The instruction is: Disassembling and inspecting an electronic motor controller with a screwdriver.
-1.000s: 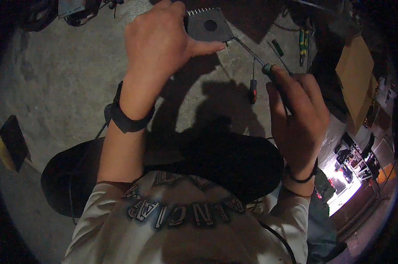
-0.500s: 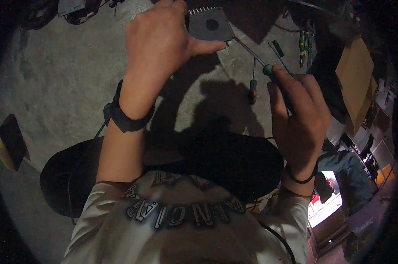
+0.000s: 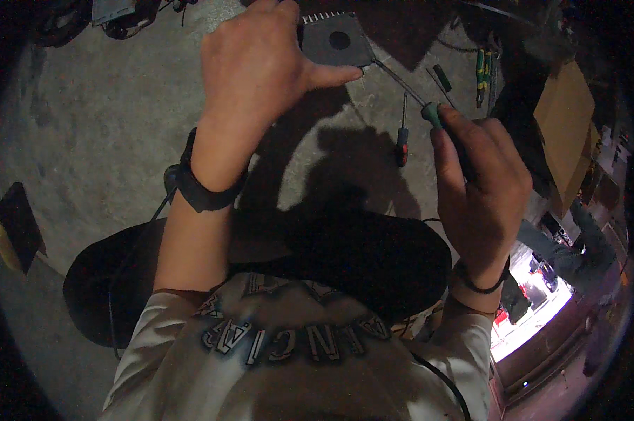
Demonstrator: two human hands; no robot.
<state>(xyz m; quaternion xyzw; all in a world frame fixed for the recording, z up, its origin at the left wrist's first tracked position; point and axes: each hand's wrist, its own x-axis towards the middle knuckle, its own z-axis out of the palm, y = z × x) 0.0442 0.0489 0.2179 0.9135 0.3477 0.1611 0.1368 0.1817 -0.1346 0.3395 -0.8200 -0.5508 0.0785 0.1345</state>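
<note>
My left hand (image 3: pixel 254 67) is closed on a flat, dark grey block (image 3: pixel 324 52) with pale fins along its far edge and a round black spot on its face. The thumb lies along the block's near edge, and the other fingers are partly hidden behind the hand. In my right hand (image 3: pixel 487 172) is a screwdriver (image 3: pixel 431 114), its green handle gripped between thumb and fingers. Its long shaft slants up to the block's near right corner, where the tip meets a small detail too dark to make out.
On the concrete floor lie a red-and-dark-handled screwdriver (image 3: pixel 402 146), a green-handled tool (image 3: pixel 441 78) and green-and-yellow-handled pliers (image 3: pixel 480 76). A cardboard piece (image 3: pixel 566 130) stands at right, near a brightly lit area (image 3: pixel 541 309). A dark box (image 3: pixel 19 228) sits far left.
My right hand has shifted slightly right and the thumb and fingers have moved on the screwdriver handle, showing more green. The left hand and block barely moved. A dark cloth shape at right has moved.
</note>
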